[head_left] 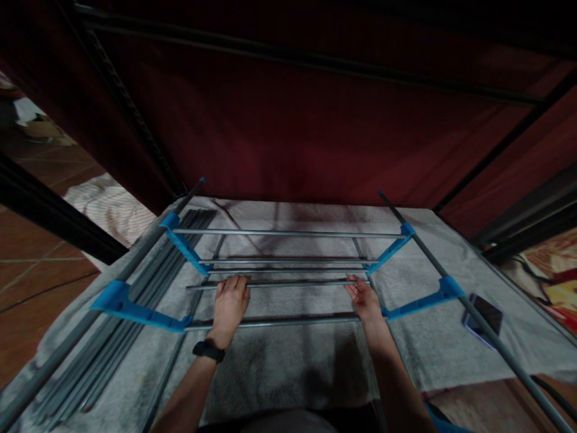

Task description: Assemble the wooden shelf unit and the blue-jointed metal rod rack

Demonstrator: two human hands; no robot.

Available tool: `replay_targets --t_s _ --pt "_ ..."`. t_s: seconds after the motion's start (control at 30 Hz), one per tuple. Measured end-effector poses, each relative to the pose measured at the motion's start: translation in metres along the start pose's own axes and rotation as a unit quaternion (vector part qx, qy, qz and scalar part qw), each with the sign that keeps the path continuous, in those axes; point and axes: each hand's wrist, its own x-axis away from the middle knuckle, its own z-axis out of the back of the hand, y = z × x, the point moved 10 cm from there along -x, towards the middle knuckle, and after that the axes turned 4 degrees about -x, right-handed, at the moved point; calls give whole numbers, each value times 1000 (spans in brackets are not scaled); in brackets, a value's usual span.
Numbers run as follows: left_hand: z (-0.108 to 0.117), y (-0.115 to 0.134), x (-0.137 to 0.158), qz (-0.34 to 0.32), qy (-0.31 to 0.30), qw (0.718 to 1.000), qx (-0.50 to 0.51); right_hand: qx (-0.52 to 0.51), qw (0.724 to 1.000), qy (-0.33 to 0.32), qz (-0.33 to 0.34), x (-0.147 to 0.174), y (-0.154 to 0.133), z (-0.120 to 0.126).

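A loose grey metal tube (297, 284) lies crosswise in front of me, its left end sticking out past a side pole. My left hand (232, 300) is closed over it left of the middle, with a dark band on the wrist. Close to its right end, my right hand (363, 297) pinches the same tube between thumb and fingers. Around both hands stands a rack of grey tubes joined by blue plastic brackets (426, 300). Fixed crossbars (288, 233) span the rack beyond the tube, and a nearer crossbar (297, 322) runs beneath my wrists.
Several more tubes (130, 319) lie in a bundle on the left, along the rack's side. A phone (483, 319) rests on the grey cloth (288, 364) at the right, beside a long pole. Dark red fabric (288, 132) on a black frame closes off the far side.
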Motion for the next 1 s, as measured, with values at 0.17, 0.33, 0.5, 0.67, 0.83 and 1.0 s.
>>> replay_targets --t_s 0.17,0.33,0.5,0.67,0.83,1.0 --pt "4 -13 6 20 22 1000 -7 -15 999 -39 11 13 -13 -6" --pt "12 -18 17 19 57 998 19 -25 998 -37 36 19 -23 2" --pt "19 -21 29 29 98 994 38 -41 997 -38 46 30 -23 8" --pt "21 -21 32 24 113 991 68 -15 994 -94 55 48 -29 0" --pt "23 -24 35 55 120 991 35 -26 996 -62 63 47 -29 4" --pt "21 -25 36 81 98 992 -3 -45 996 -53 64 45 -26 2"
